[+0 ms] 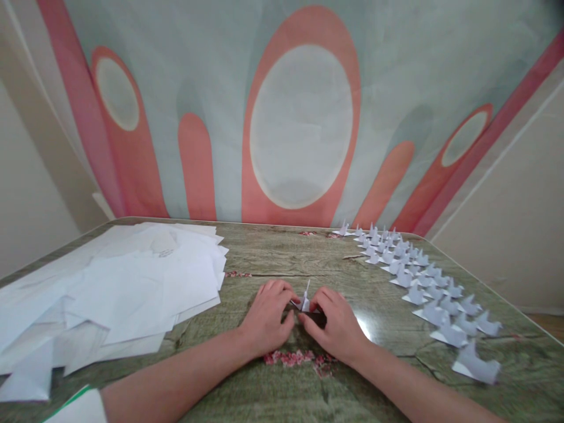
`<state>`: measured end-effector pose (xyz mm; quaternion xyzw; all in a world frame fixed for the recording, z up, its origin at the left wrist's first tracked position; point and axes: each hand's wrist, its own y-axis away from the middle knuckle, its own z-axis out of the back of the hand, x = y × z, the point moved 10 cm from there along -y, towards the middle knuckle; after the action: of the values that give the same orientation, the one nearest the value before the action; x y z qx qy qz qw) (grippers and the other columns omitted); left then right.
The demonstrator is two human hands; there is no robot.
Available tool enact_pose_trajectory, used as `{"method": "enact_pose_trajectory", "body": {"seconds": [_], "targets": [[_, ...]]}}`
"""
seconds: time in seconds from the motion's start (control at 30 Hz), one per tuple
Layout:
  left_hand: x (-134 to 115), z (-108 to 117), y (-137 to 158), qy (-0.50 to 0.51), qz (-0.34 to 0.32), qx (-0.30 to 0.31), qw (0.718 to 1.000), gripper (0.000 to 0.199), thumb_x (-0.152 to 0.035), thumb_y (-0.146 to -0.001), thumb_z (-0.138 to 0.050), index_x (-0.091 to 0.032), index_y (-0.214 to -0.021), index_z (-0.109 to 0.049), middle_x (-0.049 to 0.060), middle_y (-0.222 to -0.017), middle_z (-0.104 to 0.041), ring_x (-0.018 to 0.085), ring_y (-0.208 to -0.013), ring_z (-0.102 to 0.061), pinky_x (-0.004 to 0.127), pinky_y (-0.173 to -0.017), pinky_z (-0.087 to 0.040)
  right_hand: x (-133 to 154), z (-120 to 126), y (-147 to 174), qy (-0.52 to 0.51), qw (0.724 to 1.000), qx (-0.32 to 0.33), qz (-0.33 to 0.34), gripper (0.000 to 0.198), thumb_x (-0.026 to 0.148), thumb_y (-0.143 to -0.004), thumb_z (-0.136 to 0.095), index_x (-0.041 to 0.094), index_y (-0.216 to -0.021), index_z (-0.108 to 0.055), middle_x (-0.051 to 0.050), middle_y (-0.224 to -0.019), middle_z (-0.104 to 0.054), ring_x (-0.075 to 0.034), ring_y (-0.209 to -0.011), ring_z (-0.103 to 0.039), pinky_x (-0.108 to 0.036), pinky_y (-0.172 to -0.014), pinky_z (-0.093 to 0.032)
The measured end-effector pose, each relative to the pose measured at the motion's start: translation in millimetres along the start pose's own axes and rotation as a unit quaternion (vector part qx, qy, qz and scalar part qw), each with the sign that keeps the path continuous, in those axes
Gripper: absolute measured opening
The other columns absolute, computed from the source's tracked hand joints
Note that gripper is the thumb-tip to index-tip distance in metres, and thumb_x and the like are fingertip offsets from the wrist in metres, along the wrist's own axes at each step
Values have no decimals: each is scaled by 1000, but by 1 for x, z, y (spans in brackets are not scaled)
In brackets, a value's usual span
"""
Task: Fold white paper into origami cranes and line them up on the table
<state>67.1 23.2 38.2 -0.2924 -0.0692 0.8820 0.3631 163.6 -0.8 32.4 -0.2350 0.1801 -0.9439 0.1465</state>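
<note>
A small white folded-paper bird (305, 301) stands between my two hands in the middle of the table, one thin point sticking up. My left hand (269, 317) pinches its left side with curled fingers. From the right, my right hand (335, 320) closes its thumb and fingers on the other side. The fingers cover the bird's lower part, so its folds there are hidden. Dark shadow lies under the right fingers.
A spread heap of loose white paper sheets (132, 276) covers the table's left side. Several finished paper birds (434, 313) stand in slanting rows on the right. The wood-patterned table (273, 252) meets a wall hanging (220, 70) with pink shapes at its far edge.
</note>
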Motion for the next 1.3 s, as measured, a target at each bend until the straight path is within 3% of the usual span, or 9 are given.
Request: {"method": "enact_pose_trajectory", "body": {"seconds": [0.13,0.33,0.63,0.97,1.13,1.23,1.3], "targets": [[9,2,-1,14,17,-26,999,36,-3,-73,-40,-19,-102,-51,5,-104,-52,20,-102,-44,37,-90,-35,5,-3,-6,71,997,-10,11,22,39,-78,-56,18,-70,-50,-2,-72,-52,-17,-71,-46,-30,-67,-28],[15,-3,0,28,35,-8,999,30,-5,-74,-40,-19,-98,-52,4,-99,-55,20,-97,-47,37,-89,-36,1,-2,-11,134,991,-23,1,24,39,-78,-53,18,-66,-50,-2,-69,-53,-18,-71,-46,-32,-68,-26],[14,0,-4,70,24,-16,997,32,-6,-74,-38,-19,-100,-52,6,-99,-57,20,-97,-49,37,-89,-37,-24,6,-16,123,990,-27,-63,9,25,-74,-56,19,-68,-53,-1,-72,-55,-17,-75,-47,-29,-69,-27],[19,0,-3,90,18,-33,995,31,-6,-74,-39,-19,-98,-52,5,-98,-55,20,-96,-49,36,-88,-37,-34,10,-20,106,991,-50,-71,7,20,-76,-55,19,-69,-55,0,-75,-56,-15,-77,-51,-25,-70,-33],[20,0,-3,91,22,-28,995,27,-9,-75,-42,-19,-98,-52,6,-97,-56,20,-94,-50,36,-87,-38,-91,26,-51,109,979,-63,-158,10,26,-81,-52,19,-75,-57,0,-81,-59,-12,-70,-55,-23,-64,-37],[19,1,-3,93,24,-29,995,24,-11,-76,-42,-19,-97,-52,7,-97,-56,20,-94,-50,37,-87,-38,-137,31,-74,120,962,-81,-231,16,28,-85,-49,16,-78,-58,-1,-73,-60,-14,-69,-57,-25,-64,-41],[19,2,-3,94,25,-27,995,22,-11,-76,-42,-18,-95,-52,7,-97,-56,21,-94,-50,37,-87,-38,-165,34,-85,128,947,-95,-280,19,28,-88,-47,14,-85,-59,-4,-78,-61,-15,-74,-58,-28,-68,-45]]}}
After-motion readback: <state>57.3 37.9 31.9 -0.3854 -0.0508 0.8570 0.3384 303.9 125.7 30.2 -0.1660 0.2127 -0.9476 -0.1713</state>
